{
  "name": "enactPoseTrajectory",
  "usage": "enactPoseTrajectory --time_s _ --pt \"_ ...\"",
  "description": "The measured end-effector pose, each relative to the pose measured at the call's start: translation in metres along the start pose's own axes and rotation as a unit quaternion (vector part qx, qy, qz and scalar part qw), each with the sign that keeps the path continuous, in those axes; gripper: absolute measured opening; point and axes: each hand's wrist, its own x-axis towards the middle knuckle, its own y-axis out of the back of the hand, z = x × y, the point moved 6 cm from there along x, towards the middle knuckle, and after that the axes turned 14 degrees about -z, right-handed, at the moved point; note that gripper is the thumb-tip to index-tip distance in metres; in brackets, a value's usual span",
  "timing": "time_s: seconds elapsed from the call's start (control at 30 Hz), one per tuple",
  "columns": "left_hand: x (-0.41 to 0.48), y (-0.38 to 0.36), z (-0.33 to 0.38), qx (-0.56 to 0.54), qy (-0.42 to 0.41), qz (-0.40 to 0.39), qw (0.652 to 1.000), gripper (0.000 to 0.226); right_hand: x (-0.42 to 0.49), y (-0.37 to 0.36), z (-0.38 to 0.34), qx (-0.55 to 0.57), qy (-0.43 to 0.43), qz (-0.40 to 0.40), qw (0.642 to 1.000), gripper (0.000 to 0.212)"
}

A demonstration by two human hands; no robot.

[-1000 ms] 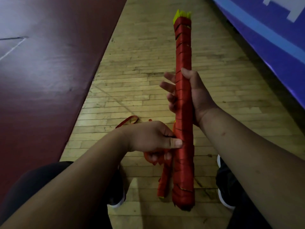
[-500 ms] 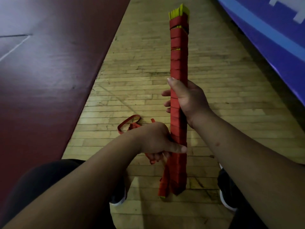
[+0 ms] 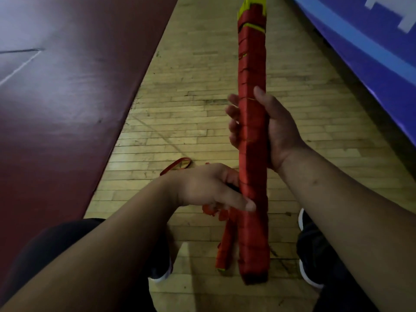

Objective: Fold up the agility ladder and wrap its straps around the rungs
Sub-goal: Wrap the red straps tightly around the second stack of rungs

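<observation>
The ladder bundle stands nearly upright in front of the person, its stacked rungs bound along almost their whole length in turns of red strap. At the top, the yellow rung ends poke out of the wrapping. The lower end hangs just above the floor between the person's feet.

The right hand grips the bundle around its middle. The thumb lies up the near side and the fingers curl round from the far side. Lower down, the left hand meets the bundle from the left. Its thumb presses flat against the wrapped face, while its fingers are closed on a bunched piece of the red strap just under the palm. So the two hands sit one above the other on the same bundle, close but not touching.

From the left hand a loose length of strap dangles beside the bundle, ending in a yellow tip near the bottom. Another red loop lies on the floor behind the left wrist.

Below is a pale wooden floor. A dark red mat lies to the left and a blue padded wall runs along the right. Dark shoes with white soles sit either side of the bundle's foot.
</observation>
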Motion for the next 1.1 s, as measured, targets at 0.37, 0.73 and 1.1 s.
enactPoseTrajectory --time_s 0.37,0.73,1.1 --pt "0.009 -0.01 0.001 -0.003 -0.011 -0.045 0.999 0.011 0.0 -0.004 -0.002 -0.017 -0.009 -0.094 0.995 0.05" --pt "0.008 0.007 -0.021 0.02 0.113 0.047 0.992 0.024 0.009 0.022 0.008 -0.126 -0.03 0.1 0.987 0.038" --pt "0.013 0.01 -0.04 0.024 0.23 0.168 0.958 0.062 0.008 0.027 0.019 -0.33 0.004 0.231 0.915 0.021"
